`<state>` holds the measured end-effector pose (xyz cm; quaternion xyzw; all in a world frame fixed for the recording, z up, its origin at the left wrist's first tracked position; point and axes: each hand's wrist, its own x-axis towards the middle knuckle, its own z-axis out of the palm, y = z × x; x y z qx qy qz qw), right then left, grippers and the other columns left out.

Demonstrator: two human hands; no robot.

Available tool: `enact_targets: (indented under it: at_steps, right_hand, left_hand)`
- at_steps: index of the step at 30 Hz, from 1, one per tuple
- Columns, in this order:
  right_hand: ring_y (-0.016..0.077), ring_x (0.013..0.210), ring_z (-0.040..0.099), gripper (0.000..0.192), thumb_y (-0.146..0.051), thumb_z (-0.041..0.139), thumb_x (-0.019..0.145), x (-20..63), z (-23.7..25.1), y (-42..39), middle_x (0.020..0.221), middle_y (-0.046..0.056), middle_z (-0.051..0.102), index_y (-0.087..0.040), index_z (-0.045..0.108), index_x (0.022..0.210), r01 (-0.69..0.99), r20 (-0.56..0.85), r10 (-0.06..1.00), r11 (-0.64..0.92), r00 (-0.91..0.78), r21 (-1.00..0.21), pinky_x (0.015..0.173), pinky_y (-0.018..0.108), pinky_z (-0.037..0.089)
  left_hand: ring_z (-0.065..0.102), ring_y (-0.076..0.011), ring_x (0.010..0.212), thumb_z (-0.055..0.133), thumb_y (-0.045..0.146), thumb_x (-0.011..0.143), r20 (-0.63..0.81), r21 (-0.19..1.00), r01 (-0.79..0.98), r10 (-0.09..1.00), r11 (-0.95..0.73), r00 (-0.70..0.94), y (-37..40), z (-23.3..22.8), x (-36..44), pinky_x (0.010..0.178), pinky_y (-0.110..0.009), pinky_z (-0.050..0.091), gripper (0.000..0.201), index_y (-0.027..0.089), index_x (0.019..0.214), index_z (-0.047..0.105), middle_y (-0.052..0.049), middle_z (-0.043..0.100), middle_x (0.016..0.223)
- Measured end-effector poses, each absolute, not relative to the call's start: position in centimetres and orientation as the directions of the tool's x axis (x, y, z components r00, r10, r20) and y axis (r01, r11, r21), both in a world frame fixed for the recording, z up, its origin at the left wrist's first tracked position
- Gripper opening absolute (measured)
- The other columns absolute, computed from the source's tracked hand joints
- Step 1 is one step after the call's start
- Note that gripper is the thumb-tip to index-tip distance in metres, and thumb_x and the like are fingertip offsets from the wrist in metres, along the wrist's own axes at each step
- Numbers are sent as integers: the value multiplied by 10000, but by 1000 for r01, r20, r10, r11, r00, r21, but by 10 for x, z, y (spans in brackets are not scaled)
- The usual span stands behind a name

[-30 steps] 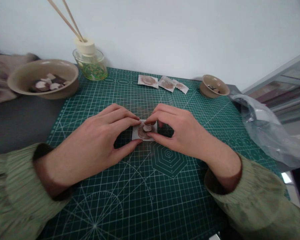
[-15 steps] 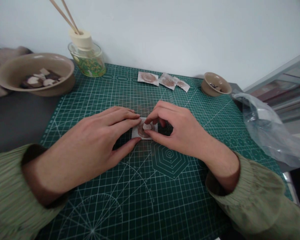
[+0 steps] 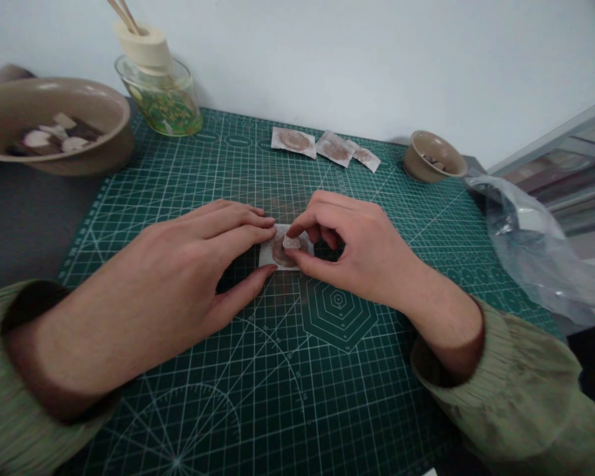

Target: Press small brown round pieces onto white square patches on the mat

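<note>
We hold a small white card point(image 3: 277, 252) flat on the green cutting mat point(image 3: 258, 370) with our left hand point(image 3: 178, 277), fingers stretched on its edge. Our right hand point(image 3: 357, 254) pinches a small pale piece point(image 3: 291, 242) between thumb and forefinger, on the card's brown circle.

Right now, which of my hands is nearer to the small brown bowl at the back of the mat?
Right. The right hand is at mid-mat, below and left of the small brown bowl; the left hand lies farther left.
</note>
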<state>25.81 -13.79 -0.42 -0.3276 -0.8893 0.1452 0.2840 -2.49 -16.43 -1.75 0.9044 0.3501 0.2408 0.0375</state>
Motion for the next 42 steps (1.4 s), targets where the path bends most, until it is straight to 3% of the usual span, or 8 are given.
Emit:
enact_targets:
  at_steps: [7, 12, 20, 26, 32, 42]
  right_hand:
    - [154, 762, 600, 45, -218, 818, 1076, 255, -5, -140, 933, 0, 712, -184, 794, 1093, 485, 413, 658, 748, -629, -452, 713, 323, 453]
    - [150, 771, 605, 57, -200, 837, 1070, 258, -3, -143, 960, 6, 726, -172, 798, 1102, 466, 408, 640, 762, -652, -450, 712, 320, 449]
    - [159, 756, 580, 68, -229, 856, 1050, 255, -2, -142, 942, 4, 733, -181, 819, 1081, 528, 382, 707, 702, -595, -477, 732, 342, 457]
    - [160, 748, 554, 78, -252, 861, 1098, 253, -4, -144, 944, -2, 721, -196, 811, 1117, 530, 390, 700, 710, -597, -464, 735, 344, 450]
    - [152, 731, 556, 94, -223, 851, 1066, 255, -1, -144, 899, -1, 690, -138, 838, 1105, 512, 406, 685, 725, -604, -461, 726, 347, 448]
    - [169, 753, 573, 45, -242, 814, 1048, 255, 1, -142, 923, 3, 711, -205, 803, 1070, 532, 369, 708, 700, -602, -477, 728, 355, 450]
  left_hand:
    - [831, -363, 1376, 538, 431, 1228, 432, 227, 610, 640, -759, 635, -165, -17, -25, 1140, -598, 775, 376, 265, 1501, 735, -105, 831, 1510]
    - [832, -348, 1381, 569, 469, 1218, 419, 266, 621, 668, -738, 615, -165, -18, -27, 1180, -583, 764, 367, 315, 1493, 757, -61, 830, 1522]
    - [838, -372, 1361, 596, 472, 1194, 416, 293, 625, 685, -724, 598, -166, -18, -25, 1161, -616, 768, 381, 313, 1488, 780, -69, 840, 1501]
    - [829, -379, 1380, 602, 487, 1184, 404, 324, 626, 702, -710, 587, -166, -18, -25, 1161, -625, 765, 400, 347, 1511, 785, -60, 837, 1515]
    - [828, -366, 1374, 565, 488, 1205, 405, 281, 627, 682, -727, 609, -167, -16, -24, 1143, -609, 765, 385, 334, 1495, 766, -62, 841, 1493]
    - [835, -343, 1315, 558, 492, 1207, 406, 274, 643, 692, -715, 597, -167, -15, -23, 1102, -566, 774, 350, 347, 1447, 767, -55, 852, 1434]
